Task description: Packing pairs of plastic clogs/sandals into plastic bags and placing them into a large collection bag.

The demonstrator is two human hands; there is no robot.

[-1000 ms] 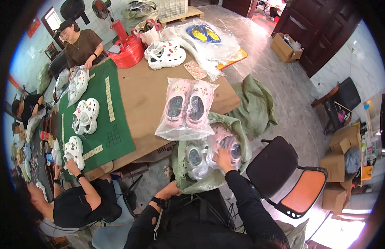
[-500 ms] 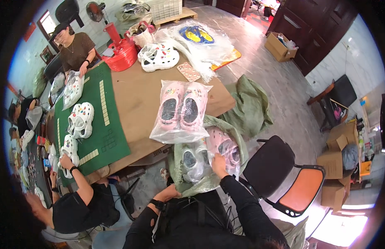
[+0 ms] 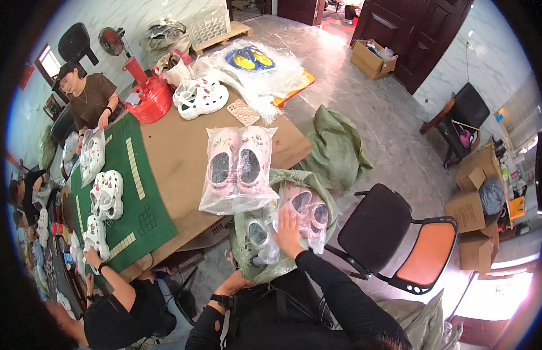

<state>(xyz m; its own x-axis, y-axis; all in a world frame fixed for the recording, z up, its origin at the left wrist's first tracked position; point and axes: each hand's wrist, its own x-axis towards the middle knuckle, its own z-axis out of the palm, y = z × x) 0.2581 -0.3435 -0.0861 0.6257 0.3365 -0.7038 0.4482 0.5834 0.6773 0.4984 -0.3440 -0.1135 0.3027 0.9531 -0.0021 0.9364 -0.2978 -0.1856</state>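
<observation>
A green woven sack (image 3: 276, 273) stands open in front of me, with bagged clogs inside. My left hand (image 3: 234, 282) is closed on its near left rim. Fingers stretched out, my right hand (image 3: 289, 233) lies flat on the clear plastic inside the sack, beside the pink clogs (image 3: 309, 211). Left of that hand shows a pale clog (image 3: 258, 232) in clear wrapping. Just beyond the sack, a pair of pink clogs with charms (image 3: 239, 160) lies in a clear bag on the brown table's edge.
On the brown table (image 3: 186, 157) are a green mat (image 3: 145, 192) with white clogs (image 3: 107, 195), a phone case (image 3: 244, 112) and a red reel (image 3: 151, 102). Co-workers (image 3: 91, 96) handle clogs at left. An office chair (image 3: 376, 230) stands at right; another green sack (image 3: 335, 151) lies behind.
My right hand has moved left off the pink clogs, its fingers now stretched flat. The left hand keeps to the sack's rim. The whole view has shifted slightly.
</observation>
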